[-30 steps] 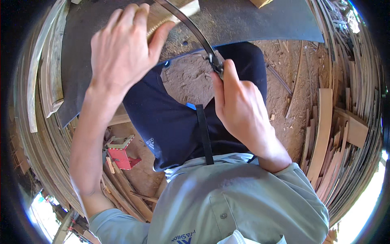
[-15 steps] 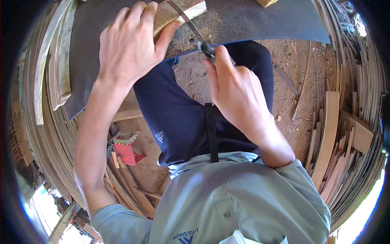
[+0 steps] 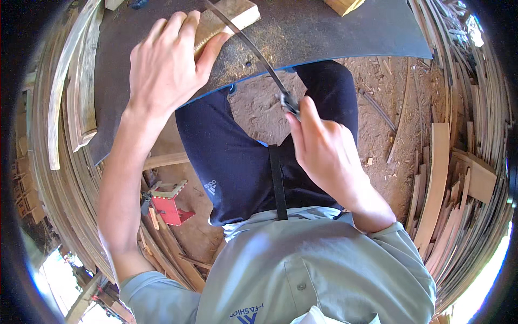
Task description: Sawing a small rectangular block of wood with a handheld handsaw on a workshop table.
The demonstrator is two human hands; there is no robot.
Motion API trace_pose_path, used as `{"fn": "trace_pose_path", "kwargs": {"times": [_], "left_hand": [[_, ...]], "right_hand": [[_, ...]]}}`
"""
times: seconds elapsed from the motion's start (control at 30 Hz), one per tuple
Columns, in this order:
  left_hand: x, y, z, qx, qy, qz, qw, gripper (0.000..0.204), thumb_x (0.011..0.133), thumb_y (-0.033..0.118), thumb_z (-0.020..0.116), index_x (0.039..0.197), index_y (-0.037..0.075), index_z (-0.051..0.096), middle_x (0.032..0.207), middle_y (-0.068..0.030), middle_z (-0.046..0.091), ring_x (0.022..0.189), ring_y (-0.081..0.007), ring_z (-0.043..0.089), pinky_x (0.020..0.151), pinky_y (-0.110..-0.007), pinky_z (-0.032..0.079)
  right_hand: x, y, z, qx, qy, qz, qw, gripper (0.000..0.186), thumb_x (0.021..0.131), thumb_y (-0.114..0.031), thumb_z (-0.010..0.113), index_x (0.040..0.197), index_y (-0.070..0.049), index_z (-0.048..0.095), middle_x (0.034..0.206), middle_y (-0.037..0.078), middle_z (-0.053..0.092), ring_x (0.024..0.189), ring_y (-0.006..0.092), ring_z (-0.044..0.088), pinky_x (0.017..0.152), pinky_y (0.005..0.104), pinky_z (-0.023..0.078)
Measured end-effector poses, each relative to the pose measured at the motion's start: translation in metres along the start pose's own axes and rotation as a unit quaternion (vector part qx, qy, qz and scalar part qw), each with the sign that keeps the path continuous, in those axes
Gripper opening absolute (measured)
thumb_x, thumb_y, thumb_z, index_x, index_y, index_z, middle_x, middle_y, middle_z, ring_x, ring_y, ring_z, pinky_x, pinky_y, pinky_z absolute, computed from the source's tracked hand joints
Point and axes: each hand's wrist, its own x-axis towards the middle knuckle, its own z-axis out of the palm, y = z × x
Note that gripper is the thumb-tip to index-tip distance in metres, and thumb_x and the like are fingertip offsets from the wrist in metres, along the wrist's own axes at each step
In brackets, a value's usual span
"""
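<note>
A pale wooden block [image 3: 233, 12] lies on the dark work surface [image 3: 372, 33], under the curled fingers of my left hand [image 3: 164, 65], whose thumb rests along its near side. My right hand [image 3: 324, 151] is wrapped around the dark handle of a hand saw [image 3: 267, 65]. The saw's long, narrow metal blade slants up and to the left across the block. Pale sawdust lies on the surface beside the block, near its front edge.
Stacked planks [image 3: 477, 108] line the right side, and long boards [image 3: 67, 75] stand at the left. Another block [image 3: 342, 5] sits at the back. A red wooden item [image 3: 167, 208] lies on the dirt floor [image 3: 388, 162]. My knees are beneath the surface's edge.
My right hand and the saw went forward, away from me, then have come back toward my body. My left hand stays on the block.
</note>
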Motion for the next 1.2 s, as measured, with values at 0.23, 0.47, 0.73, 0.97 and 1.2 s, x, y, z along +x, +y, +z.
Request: {"fn": "trace_pose_path", "kwargs": {"times": [0.23,0.47,0.73,0.97,1.2], "left_hand": [[-0.002,0.002,-0.006,0.010,0.025,-0.002,1.000,0.059,0.101,0.053,0.070,0.119,-0.003,0.076,0.104,-0.0118,0.076,0.091,-0.0287,0.075,0.073,-0.041,0.064],[-0.005,-0.005,-0.004,-0.021,0.015,0.004,1.000,0.055,0.101,0.048,0.071,0.120,-0.003,0.075,0.107,-0.0129,0.075,0.092,-0.0301,0.073,0.078,-0.041,0.063],[-0.010,0.010,-0.001,-0.035,-0.016,-0.014,0.999,0.059,0.106,0.047,0.065,0.134,-0.005,0.070,0.114,-0.0138,0.072,0.097,-0.0293,0.072,0.081,-0.038,0.062],[-0.001,0.015,-0.017,-0.063,-0.044,-0.053,0.996,0.060,0.106,0.049,0.065,0.137,-0.003,0.068,0.113,-0.0128,0.070,0.099,-0.0291,0.071,0.082,-0.041,0.061],[-0.002,0.019,-0.028,-0.139,-0.047,-0.103,0.984,0.058,0.097,0.050,0.076,0.132,0.005,0.070,0.114,-0.0130,0.071,0.105,-0.0311,0.072,0.093,-0.044,0.060]], "right_hand": [[0.007,-0.003,0.006,0.037,0.029,-0.022,0.999,0.022,0.109,-0.022,0.064,0.111,-0.002,0.055,0.054,0.017,0.057,0.048,0.0396,0.063,0.045,0.0514,0.048],[0.043,-0.015,0.009,0.028,0.015,-0.025,0.999,0.022,0.108,-0.020,0.065,0.110,-0.001,0.052,0.055,0.018,0.057,0.051,0.0401,0.064,0.046,0.0519,0.048],[-0.037,0.022,-0.031,0.090,-0.056,0.055,0.993,0.022,0.108,-0.021,0.066,0.109,-0.003,0.052,0.060,0.020,0.061,0.055,0.0442,0.065,0.048,0.0537,0.047],[-0.015,0.009,-0.031,0.154,0.059,0.008,0.986,0.015,0.107,-0.013,0.065,0.110,-0.002,0.056,0.066,0.021,0.063,0.060,0.0452,0.067,0.050,0.0495,0.049],[0.020,0.021,-0.023,0.167,0.051,-0.016,0.984,0.018,0.108,-0.013,0.063,0.114,0.000,0.052,0.064,0.022,0.061,0.060,0.0443,0.067,0.052,0.0514,0.047]]}}
